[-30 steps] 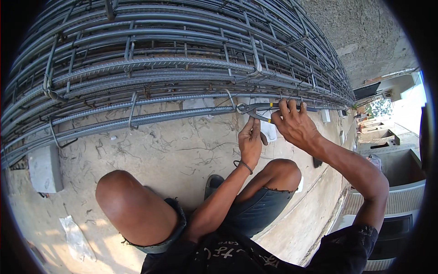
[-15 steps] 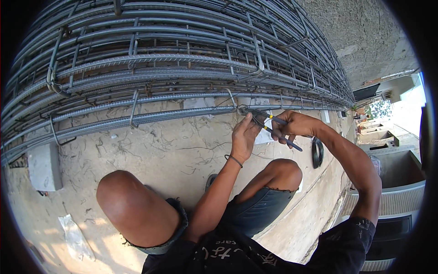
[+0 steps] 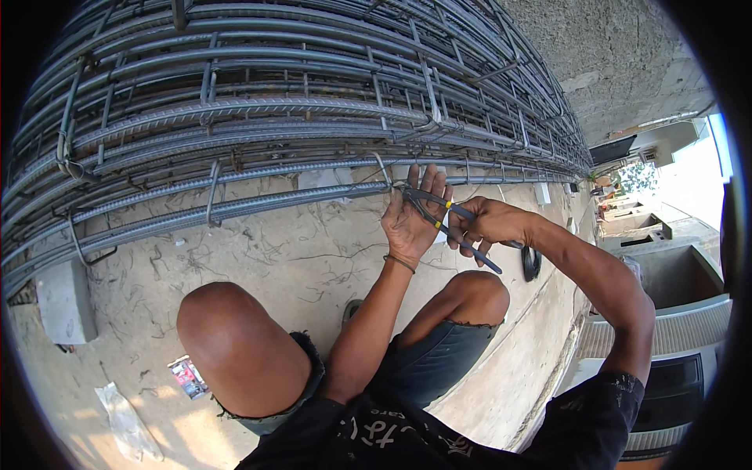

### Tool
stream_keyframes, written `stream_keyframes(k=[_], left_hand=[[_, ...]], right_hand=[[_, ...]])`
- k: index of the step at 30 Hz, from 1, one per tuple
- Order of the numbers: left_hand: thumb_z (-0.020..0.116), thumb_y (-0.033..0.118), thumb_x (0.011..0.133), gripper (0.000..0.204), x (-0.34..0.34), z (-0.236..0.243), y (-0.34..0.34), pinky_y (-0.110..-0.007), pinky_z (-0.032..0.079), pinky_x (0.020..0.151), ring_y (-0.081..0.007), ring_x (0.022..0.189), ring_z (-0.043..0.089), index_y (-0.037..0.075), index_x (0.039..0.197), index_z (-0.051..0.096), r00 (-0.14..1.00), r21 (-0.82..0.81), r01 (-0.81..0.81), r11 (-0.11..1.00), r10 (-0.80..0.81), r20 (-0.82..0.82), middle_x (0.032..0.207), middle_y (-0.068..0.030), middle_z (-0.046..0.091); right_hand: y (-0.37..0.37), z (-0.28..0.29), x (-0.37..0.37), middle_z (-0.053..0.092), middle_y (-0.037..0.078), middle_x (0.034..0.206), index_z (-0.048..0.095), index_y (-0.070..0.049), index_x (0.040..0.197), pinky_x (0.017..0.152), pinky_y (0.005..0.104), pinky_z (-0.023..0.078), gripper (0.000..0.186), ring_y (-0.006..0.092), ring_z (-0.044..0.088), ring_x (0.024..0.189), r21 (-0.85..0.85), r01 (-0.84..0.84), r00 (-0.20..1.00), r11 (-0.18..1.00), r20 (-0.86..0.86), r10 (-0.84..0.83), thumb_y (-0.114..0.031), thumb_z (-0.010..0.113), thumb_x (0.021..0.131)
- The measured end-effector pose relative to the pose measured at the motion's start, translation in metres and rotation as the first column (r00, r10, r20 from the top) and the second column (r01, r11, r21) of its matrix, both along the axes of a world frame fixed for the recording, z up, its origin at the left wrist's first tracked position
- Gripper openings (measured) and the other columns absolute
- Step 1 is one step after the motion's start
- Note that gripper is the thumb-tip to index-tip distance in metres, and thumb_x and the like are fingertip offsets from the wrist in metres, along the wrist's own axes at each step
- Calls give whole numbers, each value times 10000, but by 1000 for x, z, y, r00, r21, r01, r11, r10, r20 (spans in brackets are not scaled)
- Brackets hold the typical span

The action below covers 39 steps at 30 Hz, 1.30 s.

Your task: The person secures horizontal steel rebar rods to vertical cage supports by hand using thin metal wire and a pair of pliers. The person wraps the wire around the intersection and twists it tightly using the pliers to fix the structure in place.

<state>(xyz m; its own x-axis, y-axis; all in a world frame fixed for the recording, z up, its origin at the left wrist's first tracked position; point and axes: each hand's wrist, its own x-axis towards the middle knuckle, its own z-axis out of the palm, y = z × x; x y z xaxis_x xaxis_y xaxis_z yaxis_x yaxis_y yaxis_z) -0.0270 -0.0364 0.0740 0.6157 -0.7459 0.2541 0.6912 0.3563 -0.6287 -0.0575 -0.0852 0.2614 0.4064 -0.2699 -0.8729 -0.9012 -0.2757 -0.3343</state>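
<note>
My right hand [image 3: 495, 222] grips dark-handled pliers [image 3: 438, 225] with yellow bands, and the two handles stand apart. The plier jaws reach the lower steel bars [image 3: 298, 193], where a bent stirrup [image 3: 381, 168] meets them. My left hand [image 3: 413, 227] lies just behind the jaws, palm showing and fingers stretched upward beside the bars. Its thumb is close to the joint. Any tie wire in the jaws is too small to make out. These bars form the near lower edge of a large rebar cage [image 3: 258, 108].
Concrete blocks [image 3: 66, 301] stand under the bars. A coil of black wire [image 3: 532, 264] lies right of my knee. Wire scraps, a white plastic bag [image 3: 129, 423] and a printed packet [image 3: 188, 377] are on the floor. A concrete wall [image 3: 611, 63] rises at far right.
My left fingers, bent at the joint before, have straightened out and turned palm up. The pliers stay at the joint. The view has shifted slightly, and the printed packet now shows.
</note>
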Motion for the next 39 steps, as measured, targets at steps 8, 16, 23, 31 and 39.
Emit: stream_keyframes(k=[8,16,23,31,39], left_hand=[[577,296,818,228,-3,18,-10,-389,391,937,-213,643,512,103,697,563,993,32,38,999,-41,108,595,-43,515],[578,257,794,308,7,30,-3,-349,411,792,-179,556,412,141,546,437,994,122,109,987,-108,-11,519,-3,405],[559,275,790,306,3,40,-13,-381,418,794,-205,587,431,131,545,446,977,69,134,989,-120,-177,525,-22,431],[569,263,783,300,6,35,-5,-372,400,785,-195,601,428,150,557,407,986,202,168,965,-163,-39,536,-10,416],[548,265,789,265,5,45,-15,-400,424,716,-259,632,471,100,622,425,964,325,234,916,-176,-199,589,-66,451]], right_hand=[[2,7,-1,624,151,880,574,4,977,585,335,562,213,213,622,713,-185,-186,982,965,3,190,-7,499,778],[-17,56,-11,595,134,752,549,-154,1220,532,372,501,362,275,628,704,-822,-510,433,-253,-500,750,-249,577,872],[-43,64,-14,548,94,868,567,-187,1144,565,378,520,307,275,629,749,-777,-465,525,-425,-629,574,-153,505,844],[4,97,-41,647,212,870,675,-27,981,800,445,462,360,346,622,870,-809,-450,806,377,-186,562,-346,662,813],[29,-31,-51,504,261,1100,417,110,1240,939,463,411,586,384,503,1041,-780,-462,531,-422,-624,573,-264,609,831]])
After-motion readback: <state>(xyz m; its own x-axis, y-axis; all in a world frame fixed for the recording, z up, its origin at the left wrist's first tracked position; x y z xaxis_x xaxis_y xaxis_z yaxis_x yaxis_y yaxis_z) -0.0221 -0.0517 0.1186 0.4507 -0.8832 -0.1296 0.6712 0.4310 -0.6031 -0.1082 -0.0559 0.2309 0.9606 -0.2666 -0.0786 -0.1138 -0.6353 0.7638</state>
